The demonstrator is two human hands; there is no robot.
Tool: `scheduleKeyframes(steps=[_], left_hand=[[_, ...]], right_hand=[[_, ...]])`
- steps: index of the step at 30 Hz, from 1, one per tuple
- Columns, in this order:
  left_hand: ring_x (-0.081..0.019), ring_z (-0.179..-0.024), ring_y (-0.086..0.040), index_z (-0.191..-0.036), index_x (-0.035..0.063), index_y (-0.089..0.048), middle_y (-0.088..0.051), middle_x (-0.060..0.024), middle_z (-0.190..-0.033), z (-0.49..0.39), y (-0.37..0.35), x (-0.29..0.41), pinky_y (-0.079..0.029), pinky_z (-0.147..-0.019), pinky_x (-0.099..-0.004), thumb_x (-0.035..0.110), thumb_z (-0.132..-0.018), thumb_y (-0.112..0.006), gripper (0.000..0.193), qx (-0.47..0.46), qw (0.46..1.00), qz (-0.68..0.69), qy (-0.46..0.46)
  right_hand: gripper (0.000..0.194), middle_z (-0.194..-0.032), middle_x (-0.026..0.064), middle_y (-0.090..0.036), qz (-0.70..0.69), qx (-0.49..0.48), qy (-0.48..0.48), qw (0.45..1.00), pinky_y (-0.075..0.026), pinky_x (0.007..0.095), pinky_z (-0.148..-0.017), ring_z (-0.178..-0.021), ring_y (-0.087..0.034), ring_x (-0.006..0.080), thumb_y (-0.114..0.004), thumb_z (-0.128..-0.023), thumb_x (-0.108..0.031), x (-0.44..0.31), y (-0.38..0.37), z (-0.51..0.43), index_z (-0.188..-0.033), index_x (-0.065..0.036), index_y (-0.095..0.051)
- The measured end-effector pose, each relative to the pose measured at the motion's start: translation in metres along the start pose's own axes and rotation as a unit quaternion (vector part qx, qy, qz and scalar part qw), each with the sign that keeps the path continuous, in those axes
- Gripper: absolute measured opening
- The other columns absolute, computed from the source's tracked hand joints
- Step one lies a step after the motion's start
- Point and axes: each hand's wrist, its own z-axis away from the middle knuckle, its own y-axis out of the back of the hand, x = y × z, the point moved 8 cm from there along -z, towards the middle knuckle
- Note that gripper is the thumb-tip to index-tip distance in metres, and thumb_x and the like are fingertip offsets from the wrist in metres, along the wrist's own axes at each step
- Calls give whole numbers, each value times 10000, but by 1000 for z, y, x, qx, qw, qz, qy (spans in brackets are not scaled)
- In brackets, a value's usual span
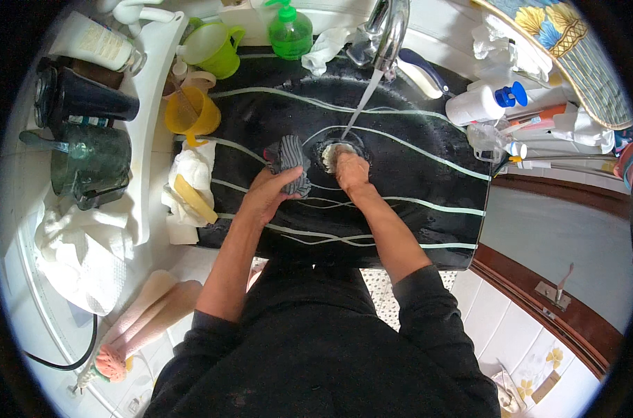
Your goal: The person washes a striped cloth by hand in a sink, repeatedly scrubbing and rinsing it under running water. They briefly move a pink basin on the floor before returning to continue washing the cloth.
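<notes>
My left hand (267, 196) grips a bundled grey-and-black striped cloth item (291, 157) over the left side of a black sink basin (431, 162) with white wavy lines. The thumb lies across the front of the cloth. My right hand (354, 168) is low in the basin by the drain, its fingers curled on a whitish, rough-textured wad (329, 157), perhaps a sponge or cloth. A stream of water (363, 96) runs from the chrome faucet (392, 44) and comes down just above the right hand. The right fingertips are mostly hidden.
Along the left edge stand a yellow cup (191, 112), a green cup (212, 49) and a white cloth (191, 172). A green soap bottle (290, 34) and a dark-handled brush (423, 73) are at the back. A white bottle (476, 104) lies at right.
</notes>
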Motion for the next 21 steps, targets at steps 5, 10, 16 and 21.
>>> scheduleKeyframes(steps=[5,10,16,21], left_hand=[[-178,-996,-620,-1331,29,-500,-626,-62,-1141,1,4,3,-539,-776,-349,289,-842,-804,632,-11,1000,-9,-15],[-145,-925,-639,-1213,78,-586,-660,-23,-1045,-6,11,-6,-541,-738,-343,268,-874,-782,435,4,1000,-10,-1],[-153,-933,-640,-1253,77,-563,-657,-31,-1069,-1,9,-3,-535,-762,-368,273,-884,-771,466,-15,1000,-12,-10],[-161,-944,-641,-1260,92,-566,-657,-26,-1083,1,11,-3,-529,-768,-367,284,-885,-769,468,-28,999,-19,-14]], right_hand=[[283,-998,210,-726,37,-6,35,999,-566,464,-794,-946,-710,386,-553,-908,-90,-13,0,-3,-1190,-69,-562],[309,-1041,220,-719,48,-36,24,998,-559,462,-847,-1000,-697,394,-540,-920,-79,-17,4,-1,-1229,-72,-540],[363,-1105,233,-704,67,-50,19,996,-553,464,-864,-1034,-687,391,-533,-923,-72,-12,-1,-6,-1286,-68,-520],[210,-979,207,-718,-91,17,-11,996,-540,436,-777,-972,-704,344,-542,-967,-128,17,12,-9,-1145,-36,-607]])
